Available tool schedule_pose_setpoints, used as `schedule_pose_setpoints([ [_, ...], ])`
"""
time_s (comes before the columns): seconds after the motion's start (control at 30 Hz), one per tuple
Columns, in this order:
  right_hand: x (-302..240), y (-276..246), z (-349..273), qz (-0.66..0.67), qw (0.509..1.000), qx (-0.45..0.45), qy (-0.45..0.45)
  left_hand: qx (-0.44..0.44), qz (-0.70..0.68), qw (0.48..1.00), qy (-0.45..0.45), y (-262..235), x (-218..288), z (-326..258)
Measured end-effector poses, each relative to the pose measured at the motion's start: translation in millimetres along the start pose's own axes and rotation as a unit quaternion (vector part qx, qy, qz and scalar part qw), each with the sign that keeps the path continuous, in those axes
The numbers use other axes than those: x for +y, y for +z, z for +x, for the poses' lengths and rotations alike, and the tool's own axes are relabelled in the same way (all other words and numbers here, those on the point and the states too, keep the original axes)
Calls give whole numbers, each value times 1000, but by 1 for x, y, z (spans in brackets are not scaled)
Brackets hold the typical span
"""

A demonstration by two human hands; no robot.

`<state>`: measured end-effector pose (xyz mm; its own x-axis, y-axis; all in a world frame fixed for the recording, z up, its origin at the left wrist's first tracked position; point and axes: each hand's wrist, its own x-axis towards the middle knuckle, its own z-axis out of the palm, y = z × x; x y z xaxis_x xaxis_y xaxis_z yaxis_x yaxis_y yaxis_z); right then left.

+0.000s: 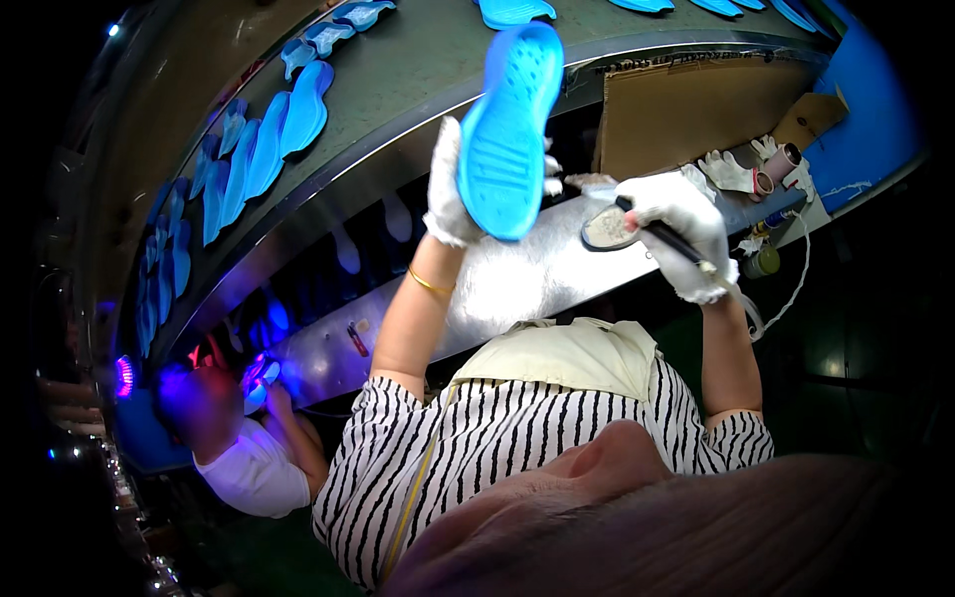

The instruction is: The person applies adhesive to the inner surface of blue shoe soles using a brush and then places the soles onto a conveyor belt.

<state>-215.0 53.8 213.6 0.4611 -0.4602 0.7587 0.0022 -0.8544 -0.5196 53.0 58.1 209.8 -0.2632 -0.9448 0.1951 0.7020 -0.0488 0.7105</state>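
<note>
My left hand [453, 189], in a white glove, grips a bright blue shoe sole [509, 139] by its sides. The sole is held up above the metal bench, with its ribbed and dimpled face showing. To the right, my gloved right hand [684, 224] is closed round a black pen-like tool [676, 244], a bare fingertip showing near its front end. From its back end runs a pale cord [748, 310]. Beside that hand's fingers is a dark-rimmed oval piece [609, 229] with a greyish-white surface; I cannot tell what it is.
Blue soles [264, 149] line the green conveyor [418, 75] beyond the metal bench [517, 279]. Further right are a cardboard box [706, 109], spare gloves [726, 171] and a thread cone [784, 159]. A small red tool [357, 338] lies leftward, near a co-worker [254, 463] handling a lit sole.
</note>
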Motion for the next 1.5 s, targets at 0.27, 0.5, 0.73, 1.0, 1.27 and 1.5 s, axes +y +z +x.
schedule_pose_setpoints([
  [0.27, -4, 27, -10, 141, 981, 62, 119, 9, -440, 896, 52, -24, 89, 64],
  [0.5, 10, 20, -14, 53, 996, 55, 52, 111, 423, 880, 184, -16, 77, 20],
  [0.73, 16, 35, -14, 105, 991, 40, 70, 201, 956, 183, 113, -77, 210, -66],
  [1.0, 11, 48, -2, 109, 990, -3, 86, 238, 968, 76, 13, -123, 233, -86],
  [1.27, 34, 47, -28, 139, 980, 52, 133, 347, 932, 86, -54, -123, 259, -141],
  [1.5, 36, 48, -20, 106, 983, 23, 147, 392, 773, 425, 260, -106, 221, -131],
])
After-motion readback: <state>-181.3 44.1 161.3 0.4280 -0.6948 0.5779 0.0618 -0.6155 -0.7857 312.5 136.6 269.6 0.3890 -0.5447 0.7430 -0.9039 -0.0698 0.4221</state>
